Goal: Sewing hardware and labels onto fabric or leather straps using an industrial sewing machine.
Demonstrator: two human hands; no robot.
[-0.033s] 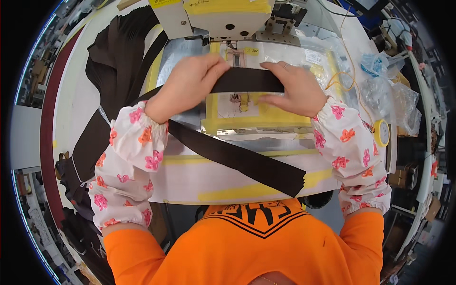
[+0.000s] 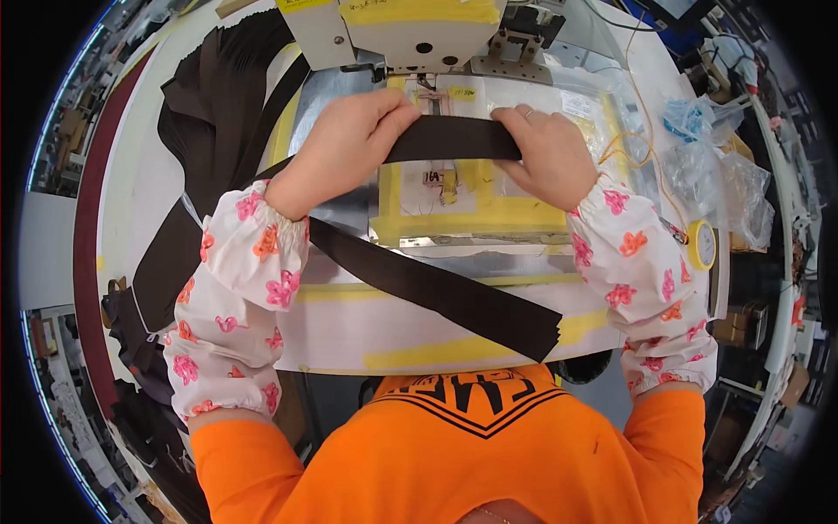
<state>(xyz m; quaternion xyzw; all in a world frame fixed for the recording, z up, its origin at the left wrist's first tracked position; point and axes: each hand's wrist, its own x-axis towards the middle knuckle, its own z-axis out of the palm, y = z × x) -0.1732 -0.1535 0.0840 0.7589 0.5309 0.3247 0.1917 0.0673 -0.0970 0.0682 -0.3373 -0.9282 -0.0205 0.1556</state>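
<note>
Workshop bg: cluttered shelving (image 2: 65,419) down the L side, white worktable (image 2: 327,332) mid-pic w/ yellow tape stuck along it. Writing-wise: scribbles on the yellow-taped sewing machine head (image 2: 419,44), a handwritten mark on the paper patch (image 2: 429,182) of the taped plate (image 2: 524,214) below it, plus big black print on the orange top (image 2: 497,454); not copying any of it.

Dark flat strip (image 2: 456,138) is stretched btwn both hands, over the plate & just nearer the person than the needle area. L hand (image 2: 345,148) pinches it, thumb against fingers; R hand (image 2: 546,153) is closed on its R end, thumb & fingers either side. Can't tell if the strip touches the plate.

Count: 2 hands, 2 floral sleeve covers (image 2: 236,306), 1 strip held, 1 loose strip end (image 2: 436,286) running from by the L sleeve toward the tbl's near edge (same strip? can't tell), 1 roll of yellow tape (image 2: 701,244) far R, near some clear plastic bags (image 2: 742,196). Strip pile (image 2: 214,87) upper L = too many to count tbh.
</note>
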